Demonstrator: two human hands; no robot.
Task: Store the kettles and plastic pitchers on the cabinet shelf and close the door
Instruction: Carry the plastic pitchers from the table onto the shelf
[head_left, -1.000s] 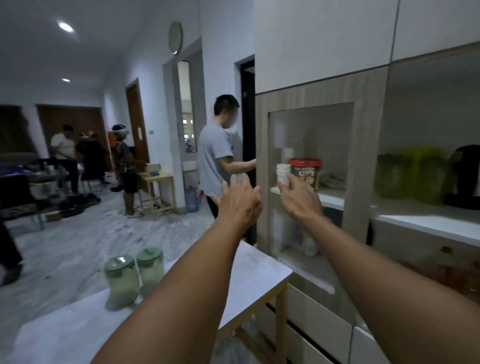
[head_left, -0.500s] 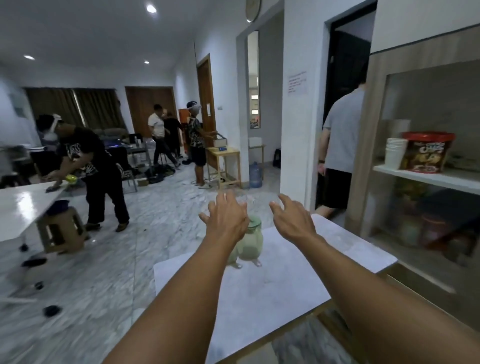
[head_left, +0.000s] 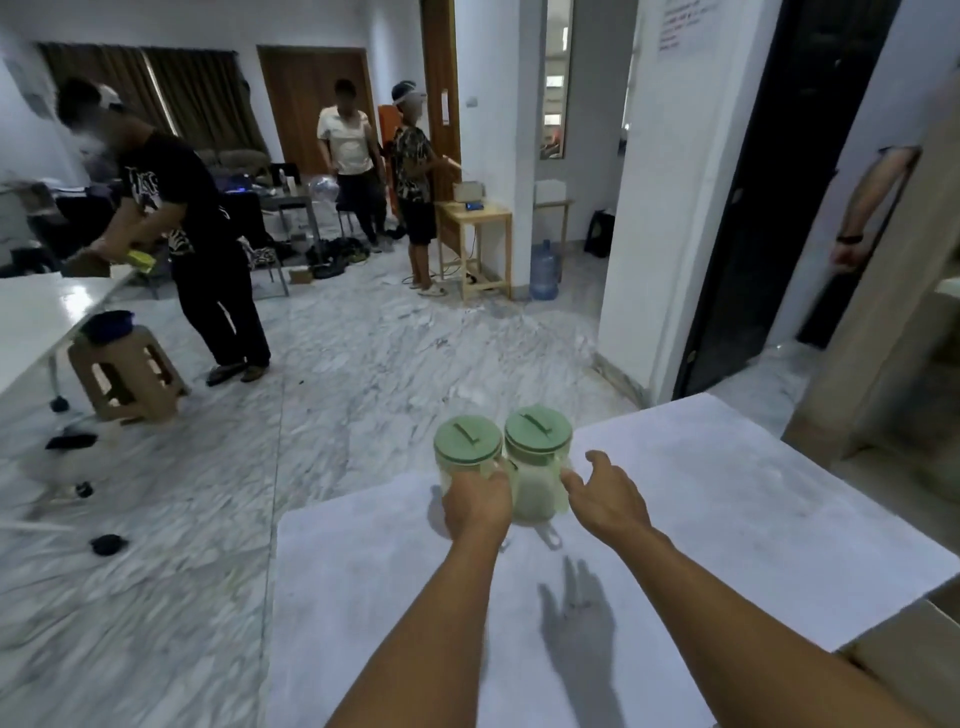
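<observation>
Two plastic pitchers stand upright and side by side at the far left corner of the white counter (head_left: 727, 519), their walls touching or nearly so. Both have clear bodies and pale green lids. The left pitcher (head_left: 466, 451) sits closest to the counter's edge; the right pitcher (head_left: 537, 457) is just beside it.

Your left hand (head_left: 478, 501) is against the near side of the left pitcher, fingers curled round where its handle should be. The back of the hand hides the contact, so I cannot tell whether the grip is pressed together on the handle or only resting there.

Your right hand (head_left: 608, 499) is at the near right side of the right pitcher. Its grip is spread: fingers apart, thumb raised, fingertips at or just short of the pitcher's wall. It pinches nothing. Its shadow falls on the counter below the wrist.

Both forearms reach in from the bottom of the view, bare.

Cabinet (head_left: 883, 338): only a wooden edge shows at the far right, well apart from the pitchers. Its shelf and door are not readable from here.

Background, blurred: marble floor (head_left: 363, 364), a person in black bent over a white table at left, a brown stool (head_left: 127, 379) beside it, two people standing near a small wooden stand (head_left: 475, 249), a blue water bottle (head_left: 544, 270) on the floor.
</observation>
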